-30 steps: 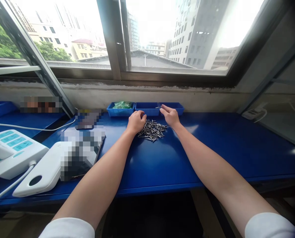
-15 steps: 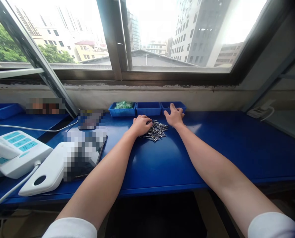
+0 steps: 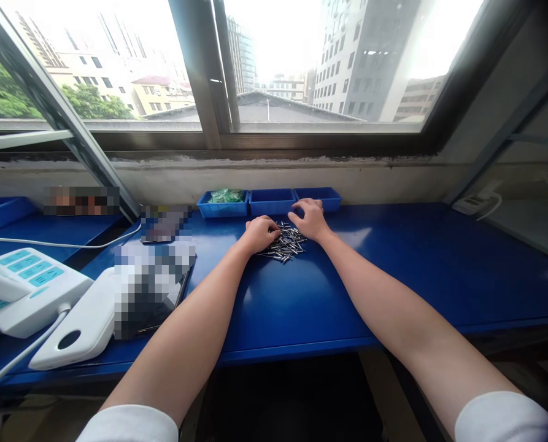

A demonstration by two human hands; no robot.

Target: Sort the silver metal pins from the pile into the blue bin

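Observation:
A heap of small, thin metal pins lies on the blue tabletop. At its left edge rests my left hand, fingers curled down over the pins; its fingertips are hidden, so I cannot make out what they hold. My right hand hovers at the heap's upper right, in front of the right blue bin. Its thumb and fingers are apart, with nothing visible between them. The middle blue bin stands beside that one. Crumpled green plastic bags fill the left blue bin.
On the left lie a white power strip with turquoise sockets, a white oblong device and blurred-out items. A white cable crosses the left side. Window and wall rise behind the bins; a small white box sits far right.
My right hand has drawn back from the right bin, down and left toward the pins. My left hand stays at the heap. The whole view has shifted slightly.

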